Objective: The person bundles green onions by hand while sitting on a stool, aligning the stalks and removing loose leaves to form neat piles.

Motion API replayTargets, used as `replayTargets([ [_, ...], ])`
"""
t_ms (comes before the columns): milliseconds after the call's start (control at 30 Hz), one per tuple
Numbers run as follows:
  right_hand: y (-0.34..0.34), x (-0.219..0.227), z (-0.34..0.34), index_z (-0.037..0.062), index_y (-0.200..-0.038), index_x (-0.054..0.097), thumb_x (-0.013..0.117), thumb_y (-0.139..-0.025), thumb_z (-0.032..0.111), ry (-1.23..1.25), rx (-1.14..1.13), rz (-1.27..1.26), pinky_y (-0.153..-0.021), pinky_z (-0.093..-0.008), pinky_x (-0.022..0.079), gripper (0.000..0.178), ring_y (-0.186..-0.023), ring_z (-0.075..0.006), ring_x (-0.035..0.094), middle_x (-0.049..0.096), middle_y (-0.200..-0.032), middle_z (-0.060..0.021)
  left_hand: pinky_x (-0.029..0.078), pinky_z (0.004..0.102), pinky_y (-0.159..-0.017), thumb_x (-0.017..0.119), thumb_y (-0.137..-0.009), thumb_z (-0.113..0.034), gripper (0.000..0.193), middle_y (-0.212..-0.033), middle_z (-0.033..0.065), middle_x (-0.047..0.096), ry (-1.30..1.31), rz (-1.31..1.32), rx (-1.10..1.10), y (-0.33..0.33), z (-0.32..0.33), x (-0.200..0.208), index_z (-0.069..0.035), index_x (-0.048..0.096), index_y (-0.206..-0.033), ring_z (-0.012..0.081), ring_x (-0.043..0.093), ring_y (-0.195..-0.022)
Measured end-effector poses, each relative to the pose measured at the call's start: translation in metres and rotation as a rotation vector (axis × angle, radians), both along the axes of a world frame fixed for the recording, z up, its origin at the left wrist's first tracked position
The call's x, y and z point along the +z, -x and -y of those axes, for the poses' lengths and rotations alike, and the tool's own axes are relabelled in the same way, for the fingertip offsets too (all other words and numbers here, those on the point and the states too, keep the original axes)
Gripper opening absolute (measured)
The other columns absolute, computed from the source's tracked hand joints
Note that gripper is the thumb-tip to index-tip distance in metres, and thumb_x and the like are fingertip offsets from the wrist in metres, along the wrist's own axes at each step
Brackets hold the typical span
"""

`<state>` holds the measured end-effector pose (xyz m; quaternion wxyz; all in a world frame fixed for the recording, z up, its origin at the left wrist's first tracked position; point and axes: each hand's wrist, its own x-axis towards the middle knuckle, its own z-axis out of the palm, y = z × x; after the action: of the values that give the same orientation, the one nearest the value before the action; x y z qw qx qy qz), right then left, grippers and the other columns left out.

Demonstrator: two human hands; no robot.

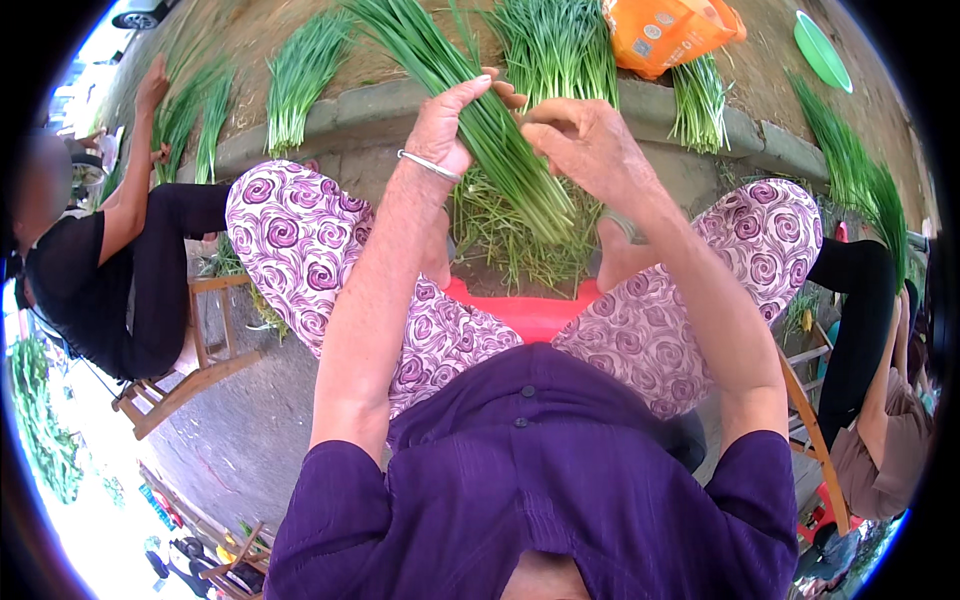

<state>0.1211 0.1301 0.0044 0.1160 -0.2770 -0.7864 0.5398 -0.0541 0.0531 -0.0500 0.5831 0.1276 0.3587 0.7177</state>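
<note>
My left hand [445, 125], with a silver bangle at the wrist, is wrapped round a bunch of long green chives [515, 165]. The leafy ends point away to the upper left, and the pale stem ends slant down toward me. Beside the stems, my right hand [590, 145] has its thumb and fingers pinched together at the bunch's right edge. Whatever sits between those fingertips is too small to make out. Below the bunch, a heap of loose chive trimmings [480, 225] lies on the ground between my feet.
Beyond a stone curb [370, 112] lie chive bunches [555, 60], with an orange plastic bag [665, 35] on some. A green basin [823, 52] is at far right. Red plastic [510, 312] shows between my legs. People sit close on both sides, one on a wooden chair [200, 375].
</note>
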Motion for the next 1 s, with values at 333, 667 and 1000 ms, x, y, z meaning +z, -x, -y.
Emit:
replayTargets([
  [333,0.007,-0.011,0.007,-0.0044,-0.081,0.065,0.062,-0.070,0.017,-0.097,-0.076,-0.047,-0.063,-0.0338,0.050,0.024,-0.062,-0.0203,0.063,0.064,-0.066,-0.0136,0.052,0.0363,-0.083,0.062,-0.087,-0.016,0.024,-0.098,0.0100,0.064,0.080,-0.072,0.028,-0.021,-0.007,-0.007,-0.002,0.059,-0.107,0.0207,0.063,-0.089],
  [667,0.003,0.002,-0.018,-0.0035,-0.094,0.064,0.058,-0.084,0.019,0.239,-0.123,-0.317,-0.056,-0.0212,0.049,0.026,-0.065,-0.0088,0.061,0.066,-0.077,-0.0066,0.052,0.0380,-0.077,0.060,-0.089,-0.021,0.027,-0.084,0.0086,0.061,0.022,0.165,-0.080,-0.011,-0.003,-0.003,-0.001,0.054,-0.107,0.0223,0.060,-0.077],
  [1000,-0.017,-0.002,-0.033,-0.0009,-0.094,0.066,0.062,-0.084,0.033,-0.001,0.159,0.078,-0.060,-0.0225,0.047,0.036,-0.069,-0.0082,0.059,0.067,-0.077,-0.0047,0.048,0.0397,-0.087,0.053,-0.092,-0.015,0.027,-0.093,0.0115,0.059,-0.193,0.261,-0.121,0.014,0.006,0.015,0.001,0.050,-0.114,0.0242,0.057,-0.088],
])
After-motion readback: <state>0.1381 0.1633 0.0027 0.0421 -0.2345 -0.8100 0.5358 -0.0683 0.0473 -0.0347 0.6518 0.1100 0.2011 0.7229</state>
